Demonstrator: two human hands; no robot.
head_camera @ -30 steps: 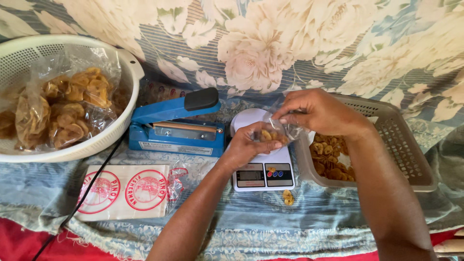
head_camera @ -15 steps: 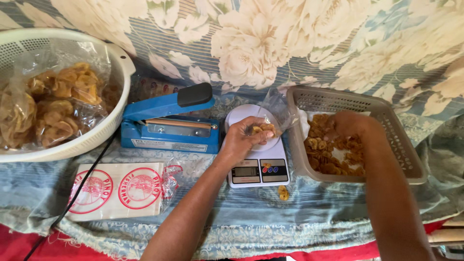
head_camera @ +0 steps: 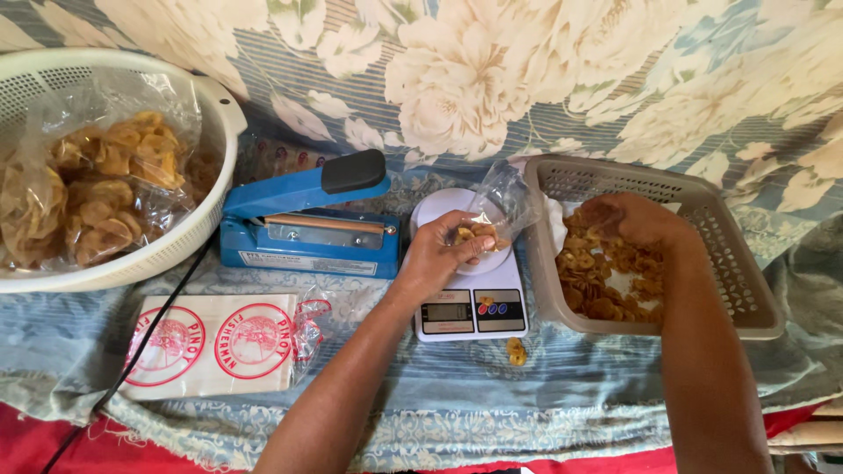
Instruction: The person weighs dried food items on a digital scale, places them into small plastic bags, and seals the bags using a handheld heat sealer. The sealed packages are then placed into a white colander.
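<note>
My left hand (head_camera: 443,254) holds a clear plastic bag (head_camera: 496,211) with a few golden chips in it, over the round pan of a white kitchen scale (head_camera: 470,307). My right hand (head_camera: 632,219) reaches down into a beige mesh tray (head_camera: 746,263) and its fingers close on the loose chips (head_camera: 593,281) heaped inside. A few stray chips (head_camera: 516,351) lie on the cloth in front of the scale.
A blue heat sealer (head_camera: 303,224) with a black handle stands left of the scale, its cord running toward me. A white colander (head_camera: 176,250) at far left holds filled chip bags. A stack of printed empty bags (head_camera: 215,344) lies near the front. Floral cloth hangs behind.
My right hand left the bag over the scale and moved right into the beige tray of chips. My left hand stays on the bag at the scale.
</note>
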